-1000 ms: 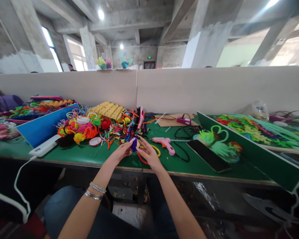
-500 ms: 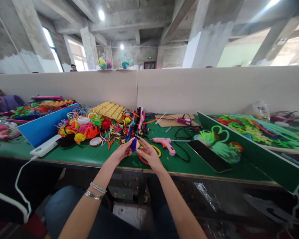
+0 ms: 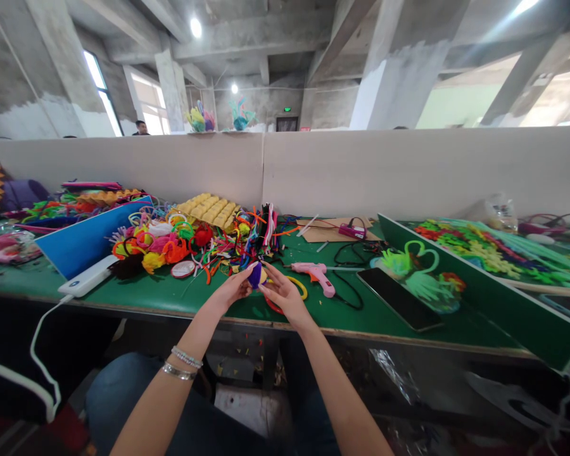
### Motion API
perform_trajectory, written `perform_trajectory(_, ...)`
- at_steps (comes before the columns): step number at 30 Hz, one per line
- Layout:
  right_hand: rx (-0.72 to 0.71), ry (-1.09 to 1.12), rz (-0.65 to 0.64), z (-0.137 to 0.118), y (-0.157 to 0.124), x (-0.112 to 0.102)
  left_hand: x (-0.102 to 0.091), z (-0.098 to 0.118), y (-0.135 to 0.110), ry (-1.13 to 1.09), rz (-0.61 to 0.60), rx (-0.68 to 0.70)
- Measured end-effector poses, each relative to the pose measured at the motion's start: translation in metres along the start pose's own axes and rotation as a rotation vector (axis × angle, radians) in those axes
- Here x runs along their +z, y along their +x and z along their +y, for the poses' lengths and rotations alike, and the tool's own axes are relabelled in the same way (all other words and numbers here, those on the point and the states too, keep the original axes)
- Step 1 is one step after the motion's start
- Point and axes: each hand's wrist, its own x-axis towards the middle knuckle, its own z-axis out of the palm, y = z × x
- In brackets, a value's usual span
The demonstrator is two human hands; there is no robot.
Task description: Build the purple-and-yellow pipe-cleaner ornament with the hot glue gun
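Between both hands, just above the table's front edge, is a small rounded purple-and-cream piece (image 3: 255, 277); its exact kind cannot be made out. My left hand (image 3: 232, 291) grips it from the left with closed fingers. From the other side, the fingers and thumb of my right hand (image 3: 285, 294) close on the same piece. Behind and under the right hand lie a yellow fuzzy strip (image 3: 301, 288) and a red one (image 3: 272, 306), both curved. A pink hot glue gun (image 3: 317, 277) rests on the green table (image 3: 171, 296) to the right.
A heap of colourful pipe cleaners and fuzzy shapes (image 3: 164, 244) lies at left, with a yellow egg tray (image 3: 209, 210) behind. Blue (image 3: 92, 237) and green (image 3: 479, 294) boards flank the space. Right are a phone (image 3: 398, 297), green swan figures (image 3: 425, 285) and a black cable (image 3: 354, 297).
The piece in my hands has turned slightly, showing more of its purple side. Both hands stay in nearly the same place.
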Motion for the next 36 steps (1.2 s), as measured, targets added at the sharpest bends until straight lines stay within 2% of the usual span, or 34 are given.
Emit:
perform_trajectory(6,-0.010,-0.023,0.004,0.001,0.000,0.000,0.001,0.002,-0.001,-0.040,0.012,-0.028)
perform_trajectory(14,-0.036,0.014,-0.009,0.007,-0.003,-0.002,-0.001,0.002,-0.004,0.013,0.002,-0.014)
perform_trajectory(25,-0.035,-0.049,-0.024,-0.014,-0.010,0.008,-0.004,0.007,-0.012,0.051,-0.077,-0.003)
perform_trajectory(36,-0.048,-0.087,0.000,-0.015,-0.012,0.010,-0.003,0.006,-0.014,0.066,-0.101,-0.015)
